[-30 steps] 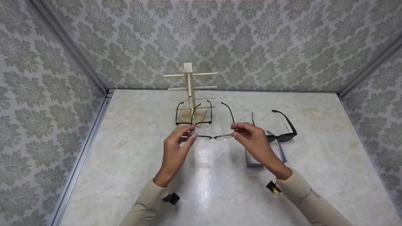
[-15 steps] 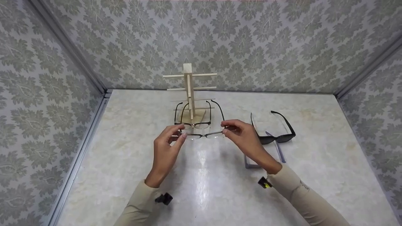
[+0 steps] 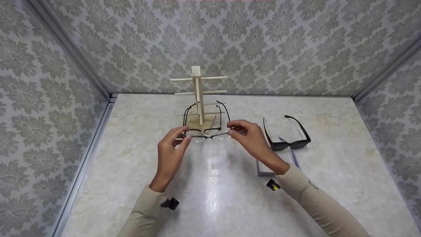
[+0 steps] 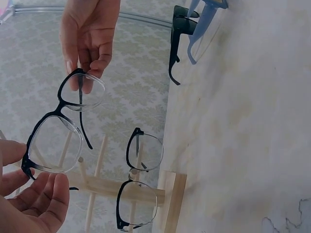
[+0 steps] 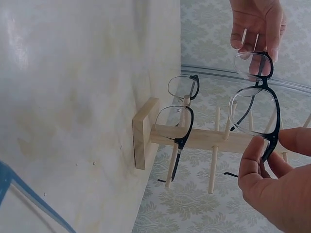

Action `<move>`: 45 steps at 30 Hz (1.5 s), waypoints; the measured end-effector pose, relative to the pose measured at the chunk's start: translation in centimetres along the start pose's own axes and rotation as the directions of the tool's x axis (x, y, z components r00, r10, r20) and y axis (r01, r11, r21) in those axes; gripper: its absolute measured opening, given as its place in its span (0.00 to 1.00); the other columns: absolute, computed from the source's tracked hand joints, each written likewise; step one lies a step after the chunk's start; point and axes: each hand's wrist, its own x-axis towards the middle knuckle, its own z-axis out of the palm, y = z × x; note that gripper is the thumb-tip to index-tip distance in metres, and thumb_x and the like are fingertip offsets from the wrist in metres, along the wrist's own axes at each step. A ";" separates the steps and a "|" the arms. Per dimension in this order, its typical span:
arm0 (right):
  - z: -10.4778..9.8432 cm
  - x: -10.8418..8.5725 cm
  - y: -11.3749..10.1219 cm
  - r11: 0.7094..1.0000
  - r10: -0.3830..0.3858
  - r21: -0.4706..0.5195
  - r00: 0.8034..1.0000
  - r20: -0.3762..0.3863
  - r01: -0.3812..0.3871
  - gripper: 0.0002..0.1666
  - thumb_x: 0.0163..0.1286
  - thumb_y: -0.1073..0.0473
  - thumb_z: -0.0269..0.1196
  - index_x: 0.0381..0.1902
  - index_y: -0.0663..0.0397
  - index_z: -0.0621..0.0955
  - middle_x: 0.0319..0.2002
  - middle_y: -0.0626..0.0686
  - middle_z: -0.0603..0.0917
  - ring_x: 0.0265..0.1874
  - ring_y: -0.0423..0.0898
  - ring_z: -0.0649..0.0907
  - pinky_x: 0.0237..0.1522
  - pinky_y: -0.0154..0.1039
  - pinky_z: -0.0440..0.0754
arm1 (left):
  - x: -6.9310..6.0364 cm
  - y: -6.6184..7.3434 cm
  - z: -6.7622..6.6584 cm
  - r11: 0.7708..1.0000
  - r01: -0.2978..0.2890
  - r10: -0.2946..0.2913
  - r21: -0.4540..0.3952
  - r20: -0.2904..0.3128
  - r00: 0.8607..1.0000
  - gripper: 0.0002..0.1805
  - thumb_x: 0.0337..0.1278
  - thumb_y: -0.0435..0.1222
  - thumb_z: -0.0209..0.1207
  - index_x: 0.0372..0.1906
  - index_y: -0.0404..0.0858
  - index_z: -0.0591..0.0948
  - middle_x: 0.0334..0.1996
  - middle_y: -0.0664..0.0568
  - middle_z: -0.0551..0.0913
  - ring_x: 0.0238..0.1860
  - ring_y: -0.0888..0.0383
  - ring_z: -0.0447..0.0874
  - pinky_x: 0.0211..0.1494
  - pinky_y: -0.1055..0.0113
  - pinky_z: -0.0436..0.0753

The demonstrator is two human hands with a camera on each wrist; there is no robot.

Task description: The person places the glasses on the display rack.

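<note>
My left hand (image 3: 169, 154) and right hand (image 3: 251, 138) pinch a pair of eyeglasses (image 3: 207, 137) at opposite ends of its front, beside the hinges. These glasses have a black upper rim and clear lower rims, as the left wrist view shows. Their temples point away from me, toward a wooden display stand (image 3: 199, 95) with pegs. On the stand's lowest peg hangs a second black half-rim pair of glasses (image 4: 118, 206), just above the base. The held pair is in front of it and higher up, and partly covers it in the head view.
Black sunglasses (image 3: 279, 145) lie open on the table to the right of the stand. Against them is a blue-framed pair of glasses (image 3: 295, 158), partly hidden by the right arm in the head view. Patterned walls (image 3: 246, 49) enclose the table (image 3: 131, 138) at the back and sides.
Both hands have carried the eyeglasses leftward and then forward to the stand, so the temples now lie on either side of its post in the head view. The other glasses stay put.
</note>
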 end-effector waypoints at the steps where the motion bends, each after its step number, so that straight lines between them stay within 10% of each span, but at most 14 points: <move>1: 0.1 0.1 0.0 1.000 0.002 -0.001 1.000 0.001 -0.002 0.16 0.79 0.67 0.69 0.62 0.63 0.88 0.55 0.58 0.90 0.52 0.52 0.88 0.52 0.35 0.88 | 0.1 -0.1 0.0 1.000 0.002 -0.002 0.001 0.001 1.000 0.16 0.73 0.28 0.70 0.61 0.34 0.89 0.55 0.45 0.90 0.49 0.55 0.89 0.52 0.62 0.90; 31: 1.0 4.0 0.3 0.994 0.111 0.004 0.993 0.041 -0.111 0.19 0.79 0.67 0.67 0.65 0.66 0.86 0.58 0.63 0.89 0.49 0.53 0.89 0.49 0.36 0.90 | 3.2 -1.9 -0.2 0.995 0.065 -0.063 0.075 -0.025 0.998 0.14 0.78 0.31 0.67 0.61 0.32 0.89 0.54 0.46 0.91 0.47 0.53 0.91 0.48 0.61 0.91; 45: 1.3 5.4 0.2 0.992 0.124 0.027 0.991 0.040 -0.125 0.18 0.82 0.66 0.66 0.65 0.66 0.85 0.57 0.61 0.89 0.50 0.50 0.89 0.58 0.53 0.89 | 4.6 -2.5 -0.5 0.993 0.121 -0.121 0.012 -0.007 0.993 0.16 0.81 0.34 0.65 0.64 0.31 0.88 0.52 0.45 0.90 0.47 0.54 0.90 0.48 0.66 0.92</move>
